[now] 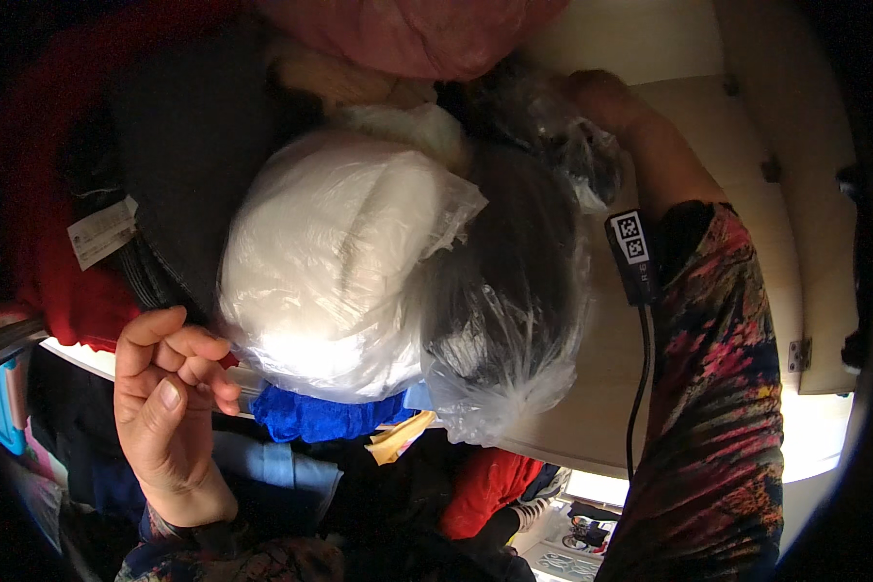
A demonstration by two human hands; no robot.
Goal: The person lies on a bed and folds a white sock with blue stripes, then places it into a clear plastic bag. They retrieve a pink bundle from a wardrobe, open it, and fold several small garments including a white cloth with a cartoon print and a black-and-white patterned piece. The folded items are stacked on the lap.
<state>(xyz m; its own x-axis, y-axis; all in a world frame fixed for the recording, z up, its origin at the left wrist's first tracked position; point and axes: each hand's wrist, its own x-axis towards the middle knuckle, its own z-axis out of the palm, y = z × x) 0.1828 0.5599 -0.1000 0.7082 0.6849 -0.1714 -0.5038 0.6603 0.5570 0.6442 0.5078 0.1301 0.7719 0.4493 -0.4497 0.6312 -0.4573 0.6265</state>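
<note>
A clear plastic bag with white, soft-looking contents [325, 262] bulges in the middle, and pressed against its right side is another clear bag with dark contents [504, 262]. My left hand [170, 412] is raised just left of the white bag, fingers loosely curled and apart, with nothing visible in it. Reaching deep to the far right, my right hand [601, 102] is at crumpled clear plastic [587, 160] above the dark bag. Shadow and plastic hide its fingers, so I cannot tell whether it grips anything.
Dark grey cloth [184, 145] with a white label [104, 233] and red fabric [78, 301] lie left. A pink bundle [417, 34] sits at the back. Pale cabinet panels [786, 145] stand right. Blue [320, 414] and red cloth [490, 490] show below. A black cable [635, 407] hangs beside my right sleeve.
</note>
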